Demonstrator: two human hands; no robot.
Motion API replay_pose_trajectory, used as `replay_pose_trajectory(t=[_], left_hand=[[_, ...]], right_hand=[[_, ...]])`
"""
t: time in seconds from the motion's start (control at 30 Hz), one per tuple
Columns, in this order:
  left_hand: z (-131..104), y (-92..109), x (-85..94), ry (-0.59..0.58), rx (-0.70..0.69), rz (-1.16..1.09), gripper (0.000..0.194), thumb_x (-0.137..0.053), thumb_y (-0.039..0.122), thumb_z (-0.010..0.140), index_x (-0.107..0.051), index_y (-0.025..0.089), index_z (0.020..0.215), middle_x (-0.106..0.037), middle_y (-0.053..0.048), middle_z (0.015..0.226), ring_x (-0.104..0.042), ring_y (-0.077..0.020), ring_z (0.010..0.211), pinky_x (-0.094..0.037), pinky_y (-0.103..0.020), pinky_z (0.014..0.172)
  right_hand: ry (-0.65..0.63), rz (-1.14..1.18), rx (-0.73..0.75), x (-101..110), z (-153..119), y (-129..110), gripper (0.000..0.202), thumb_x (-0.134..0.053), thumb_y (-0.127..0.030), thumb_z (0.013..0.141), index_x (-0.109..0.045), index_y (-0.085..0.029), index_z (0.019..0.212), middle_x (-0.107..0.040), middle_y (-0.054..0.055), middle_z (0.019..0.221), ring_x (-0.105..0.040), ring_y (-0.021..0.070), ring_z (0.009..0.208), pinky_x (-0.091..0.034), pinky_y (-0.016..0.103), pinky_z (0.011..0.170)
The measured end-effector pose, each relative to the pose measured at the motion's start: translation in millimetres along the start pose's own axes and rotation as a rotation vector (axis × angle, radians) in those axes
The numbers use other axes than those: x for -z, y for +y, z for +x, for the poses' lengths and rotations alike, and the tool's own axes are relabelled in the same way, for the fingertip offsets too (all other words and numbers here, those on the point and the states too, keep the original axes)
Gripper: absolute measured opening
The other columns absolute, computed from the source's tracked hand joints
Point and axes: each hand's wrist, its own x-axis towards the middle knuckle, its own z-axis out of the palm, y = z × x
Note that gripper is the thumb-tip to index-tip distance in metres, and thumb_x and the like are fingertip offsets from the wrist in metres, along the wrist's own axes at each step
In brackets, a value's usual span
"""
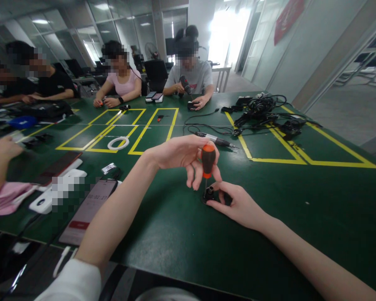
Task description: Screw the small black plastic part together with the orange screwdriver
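Observation:
An orange and black screwdriver (208,161) stands nearly upright, its thin shaft pointing down at a small black part (208,195) on the green table. My left hand (189,161) is closed on the screwdriver's handle from the left and behind, with its lower fingers curled loosely below. Thumb and fingers of my right hand (235,203) pinch the right side of the black part. A short dark cylinder sticks up from that part. Where the screwdriver tip touches it is too small to make out.
An electric screwdriver (217,141) lies behind my hands, with tangled black cables (266,110) at back right. A tape roll (118,143), a phone (89,209) and a white power strip (58,190) lie left. Several people sit around the table; one holds a drill (186,85).

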Motion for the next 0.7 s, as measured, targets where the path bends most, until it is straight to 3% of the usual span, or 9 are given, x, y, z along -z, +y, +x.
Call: replay_pose_trajectory(t=[0.17, 0.27, 0.37, 0.43, 0.6, 0.7], left_hand=[[1.6, 1.3, -3.1, 0.000, -0.039, 0.038, 0.048, -0.062, 0.060, 0.095, -0.066, 0.014, 0.110, -0.074, -0.009, 0.089, -0.056, -0.0103, 0.048, -0.037, -0.020, 0.038], [0.9, 3.2, -6.3, 0.030, -0.048, 0.081, 0.051, -0.069, 0.059, 0.092, -0.070, 0.014, 0.117, -0.071, -0.007, 0.092, -0.051, -0.0079, 0.052, -0.032, -0.020, 0.039], [-0.7, 2.4, -6.8, 0.069, -0.056, 0.115, 0.049, -0.075, 0.056, 0.088, -0.072, 0.013, 0.112, -0.064, -0.003, 0.083, -0.049, -0.0072, 0.053, -0.029, -0.019, 0.039], [-1.3, 0.5, -5.4, 0.068, -0.056, 0.115, 0.051, -0.075, 0.060, 0.088, -0.071, 0.012, 0.107, -0.063, -0.002, 0.081, -0.051, -0.0077, 0.052, -0.033, -0.019, 0.039], [1.5, -2.3, -0.4, 0.028, -0.017, 0.031, 0.057, -0.058, 0.070, 0.094, -0.066, 0.014, 0.106, -0.075, -0.012, 0.111, -0.068, -0.0138, 0.057, -0.050, -0.023, 0.045], [2.9, -0.9, -0.3, 0.032, 0.005, 0.016, 0.050, -0.059, 0.065, 0.096, -0.062, 0.016, 0.106, -0.078, -0.013, 0.106, -0.069, -0.0153, 0.056, -0.050, -0.023, 0.044]], right_hand=[[-0.018, 0.004, -0.012, 0.9, 0.6, -0.7, 0.018, -0.072, -0.036, 0.098, -0.068, -0.019, 0.099, -0.067, 0.001, 0.081, -0.059, 0.0143, 0.062, -0.044, 0.026, 0.058], [-0.019, 0.000, -0.015, 1.3, 0.2, -0.7, 0.016, -0.072, -0.034, 0.097, -0.067, -0.019, 0.099, -0.067, 0.001, 0.080, -0.058, 0.0142, 0.061, -0.045, 0.026, 0.059], [-0.020, 0.002, -0.015, 1.4, 0.0, -1.1, 0.016, -0.073, -0.033, 0.096, -0.067, -0.019, 0.100, -0.066, 0.000, 0.078, -0.058, 0.0140, 0.061, -0.044, 0.025, 0.059], [-0.016, 0.004, -0.015, 1.2, 0.1, -1.5, 0.015, -0.073, -0.033, 0.096, -0.067, -0.019, 0.100, -0.064, -0.001, 0.077, -0.058, 0.0139, 0.061, -0.043, 0.025, 0.058], [-0.011, 0.002, -0.004, -0.2, 0.5, -1.0, 0.015, -0.074, -0.031, 0.096, -0.067, -0.019, 0.099, -0.065, -0.001, 0.078, -0.058, 0.0134, 0.061, -0.043, 0.025, 0.059], [0.004, -0.004, 0.013, -0.7, 0.4, -0.4, 0.015, -0.076, -0.029, 0.095, -0.066, -0.019, 0.097, -0.063, -0.003, 0.074, -0.058, 0.0128, 0.059, -0.042, 0.025, 0.058]])
